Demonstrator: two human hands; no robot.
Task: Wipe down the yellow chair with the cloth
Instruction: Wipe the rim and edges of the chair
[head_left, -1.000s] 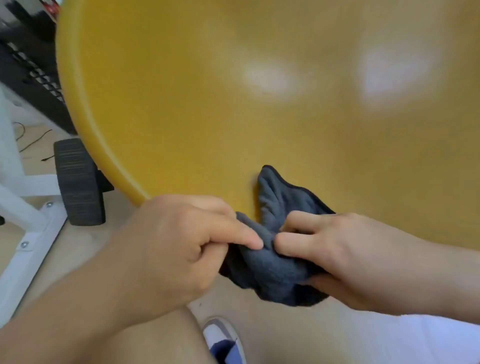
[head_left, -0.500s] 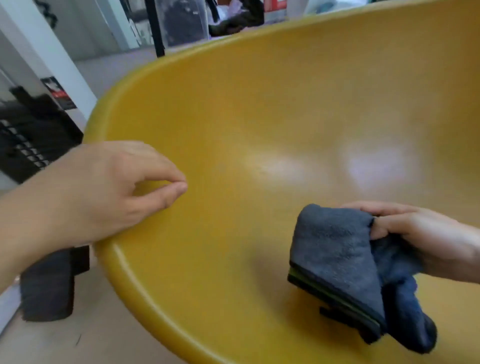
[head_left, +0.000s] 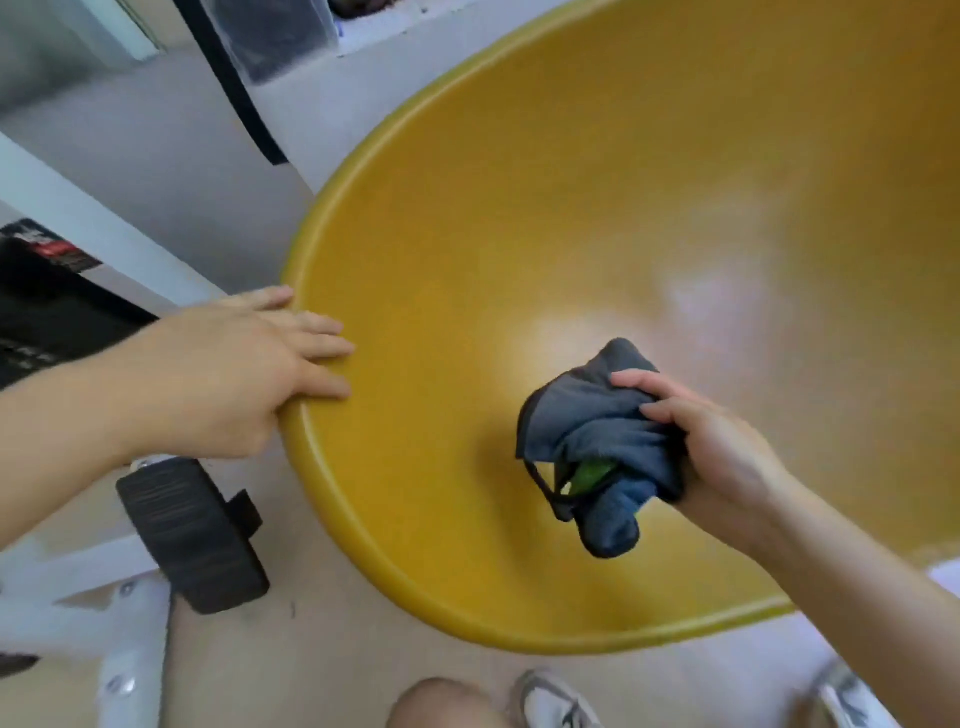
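We note the yellow chair filling most of the frame, its curved shell running from upper right down to lower centre, with pale glare patches on the seat near the middle. The cloth sits right of centre over the seat, a dark grey-blue bundle with a dark trimmed edge and a sliver of green showing in its lower folds. Our right hand comes in from the lower right and grips it: fingers curled over the top of the bundle, thumb side underneath, the cloth bunched in the fist. Most of the fabric sticks out to the left of that hand and hangs below it, one end drooping toward the bottom of the frame. A soft shadow lies on the yellow surface just left of the bundle; we cannot tell whether the cloth touches the seat. Our left hand enters from the left edge and lies flat on the chair's left rim, fingers straight and spread, tips pointing onto the inner surface, holding nothing. The two hands are well apart. Below the left hand, a black wheel stands on the floor beside a white frame. At bottom centre, a knee and a white shoe.
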